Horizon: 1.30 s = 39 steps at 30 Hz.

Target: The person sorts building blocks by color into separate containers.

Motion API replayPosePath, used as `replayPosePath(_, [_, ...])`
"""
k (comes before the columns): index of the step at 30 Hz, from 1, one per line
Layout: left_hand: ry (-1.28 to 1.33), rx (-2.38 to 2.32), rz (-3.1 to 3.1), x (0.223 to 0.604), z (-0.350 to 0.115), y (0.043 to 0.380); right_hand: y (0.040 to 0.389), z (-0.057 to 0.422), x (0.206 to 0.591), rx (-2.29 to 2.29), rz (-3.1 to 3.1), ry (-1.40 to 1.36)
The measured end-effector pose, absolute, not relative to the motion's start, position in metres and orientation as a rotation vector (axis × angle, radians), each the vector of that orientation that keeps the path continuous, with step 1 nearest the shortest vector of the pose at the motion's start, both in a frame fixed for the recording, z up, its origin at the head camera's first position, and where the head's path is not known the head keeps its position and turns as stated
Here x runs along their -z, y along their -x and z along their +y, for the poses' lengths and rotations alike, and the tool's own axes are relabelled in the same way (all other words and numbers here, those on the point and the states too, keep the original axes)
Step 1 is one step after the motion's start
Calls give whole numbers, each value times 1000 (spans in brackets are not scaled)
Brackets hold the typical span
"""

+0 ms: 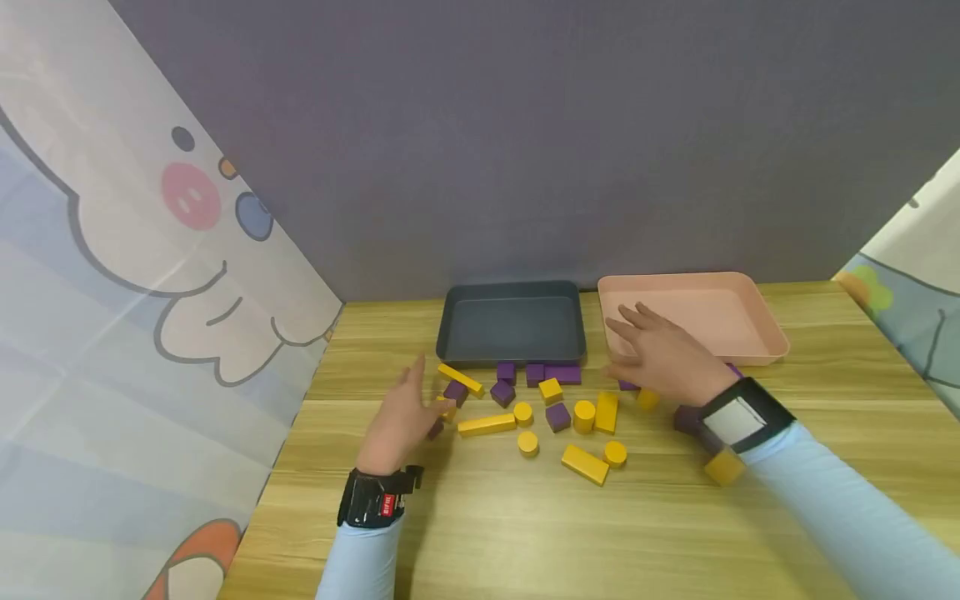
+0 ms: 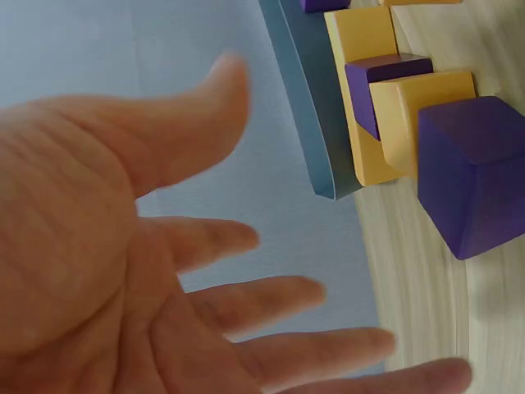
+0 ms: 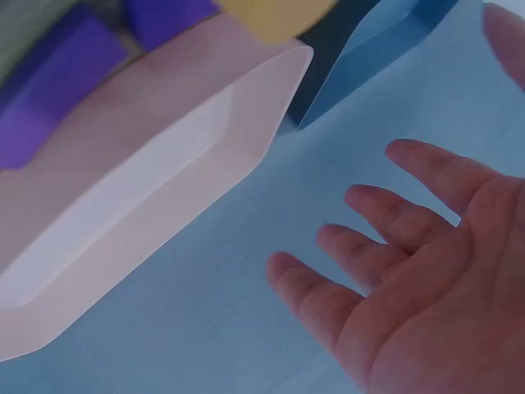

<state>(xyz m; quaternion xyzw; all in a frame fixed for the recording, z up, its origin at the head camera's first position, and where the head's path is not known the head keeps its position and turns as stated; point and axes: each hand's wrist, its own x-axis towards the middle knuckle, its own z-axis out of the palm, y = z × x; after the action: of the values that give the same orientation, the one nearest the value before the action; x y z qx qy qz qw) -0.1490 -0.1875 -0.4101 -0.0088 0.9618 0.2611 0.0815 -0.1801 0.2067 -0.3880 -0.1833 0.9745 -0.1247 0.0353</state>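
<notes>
Fingers spread and holding nothing, my left hand [image 1: 397, 421] hovers at the left end of a scatter of blocks. In the left wrist view a purple cube [image 2: 472, 176] and a yellow block [image 2: 402, 119] lie beyond its fingertips. A long yellow block [image 1: 461, 379] lies by the front left corner of the dark grey tray [image 1: 512, 363]. My right hand [image 1: 663, 354], also spread and holding nothing, is over the front left part of the pink tray [image 1: 772, 342]. Purple and yellow blocks lie beneath and behind that wrist, partly hidden by it.
Between the hands are several purple cubes [image 1: 557, 417], yellow cylinders [image 1: 584, 417] and yellow bars [image 1: 585, 464] on the wooden table [image 1: 510, 542]. A grey panel [image 1: 525, 150] rises behind the two trays. A printed cloth [image 1: 150, 375] hangs along the left side.
</notes>
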Motion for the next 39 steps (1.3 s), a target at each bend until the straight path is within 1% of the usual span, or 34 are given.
replayPosePath(2, [20, -777, 2866, 411, -187, 147, 187, 197, 387, 358, 3001, 598])
replayPosePath(6, [39, -751, 2856, 414, -187, 145, 200, 180, 387, 438, 2990, 517])
replayPosePath(11, [80, -706, 2867, 420, -188, 143, 219, 165, 388, 596, 2966, 336])
replayPosePath(20, [92, -689, 2895, 428, -183, 144, 247, 140, 398, 592, 2988, 263])
replayPosePath(27, [105, -645, 2936, 432, -179, 148, 260, 130, 406, 540, 2983, 187])
replayPosePath(34, [99, -618, 2957, 432, -177, 152, 267, 129, 408, 432, 3057, 157])
replayPosePath(39, [93, -601, 2975, 432, -179, 153, 271, 125, 411, 440, 3037, 106])
